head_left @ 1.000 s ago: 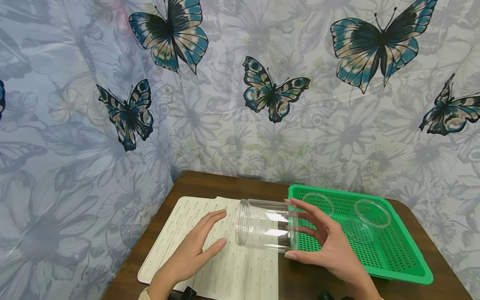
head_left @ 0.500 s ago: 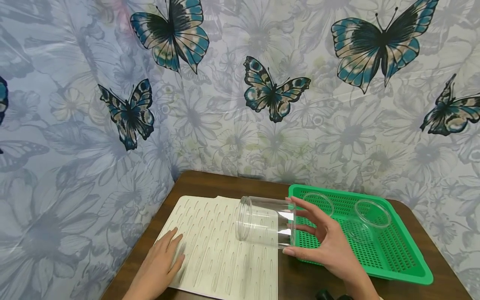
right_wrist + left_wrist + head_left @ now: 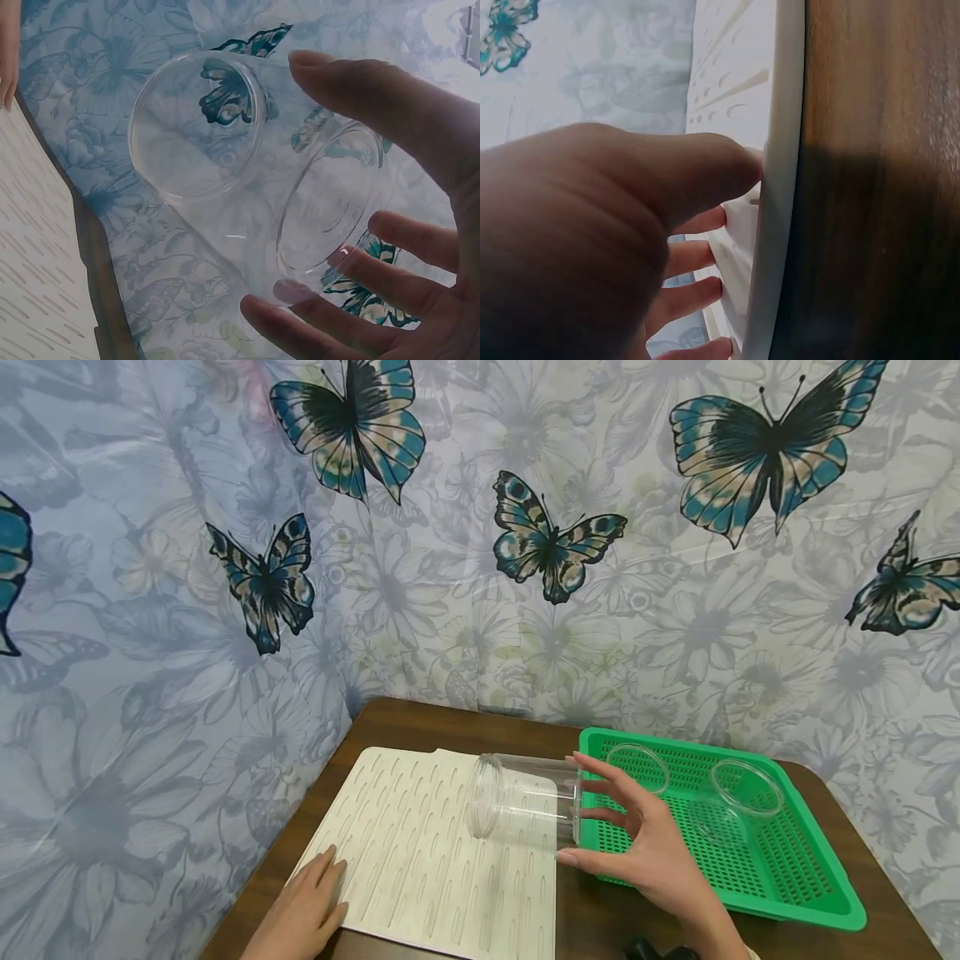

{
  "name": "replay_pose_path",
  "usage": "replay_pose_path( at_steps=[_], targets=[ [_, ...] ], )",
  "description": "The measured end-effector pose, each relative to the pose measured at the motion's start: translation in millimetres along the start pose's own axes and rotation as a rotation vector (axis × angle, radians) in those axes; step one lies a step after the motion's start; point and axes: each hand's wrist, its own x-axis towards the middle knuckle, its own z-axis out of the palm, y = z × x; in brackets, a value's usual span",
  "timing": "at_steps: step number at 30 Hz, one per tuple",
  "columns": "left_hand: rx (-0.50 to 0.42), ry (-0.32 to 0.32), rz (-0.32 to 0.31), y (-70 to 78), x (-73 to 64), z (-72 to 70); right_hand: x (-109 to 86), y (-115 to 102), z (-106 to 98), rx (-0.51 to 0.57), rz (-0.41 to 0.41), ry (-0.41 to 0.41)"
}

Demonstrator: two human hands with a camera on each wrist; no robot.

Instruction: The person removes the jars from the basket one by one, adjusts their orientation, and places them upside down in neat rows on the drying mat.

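A clear jar (image 3: pixel 525 802) lies on its side in the air above the right part of the cream ridged mat (image 3: pixel 420 843), its threaded mouth facing left. My right hand (image 3: pixel 645 835) grips the jar near its base, thumb on one side and fingers on the other. In the right wrist view the jar (image 3: pixel 225 217) is see-through, with the thumb and fingertips around its base end. My left hand (image 3: pixel 300 906) rests on the mat's near left corner, fingers extended. The left wrist view shows the left thumb (image 3: pixel 705 169) touching the mat's edge (image 3: pixel 780 165).
A green perforated basket (image 3: pixel 817 868) stands on the right of the brown wooden table (image 3: pixel 600 918). Two clear round-rimmed containers (image 3: pixel 746 785) are in it. A butterfly-patterned wall covering (image 3: pixel 450 568) rises behind and to the left. A dark object (image 3: pixel 652 950) shows below the right wrist.
My left hand has moved from beside the jar's mouth down and left to the mat's corner. The right hand still holds the jar, shifted slightly left.
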Motion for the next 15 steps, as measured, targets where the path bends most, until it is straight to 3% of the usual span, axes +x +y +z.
replay_pose_path(
  at_steps=[2,8,10,15],
  targets=[
    [0.011,0.025,0.022,-5.1,-1.5,4.8,2.1,1.7,4.5,-0.024,0.005,0.002],
    [-0.070,0.063,0.042,-26.0,-7.6,29.7,9.9,8.2,22.5,-0.156,0.012,0.011],
    [-0.082,0.015,0.012,-20.8,-6.4,23.7,15.4,9.4,30.5,-0.204,0.003,0.000],
    [-0.027,-0.004,-0.008,-7.1,-4.1,11.4,33.7,15.6,52.8,-0.303,-0.031,-0.052]
  ],
)
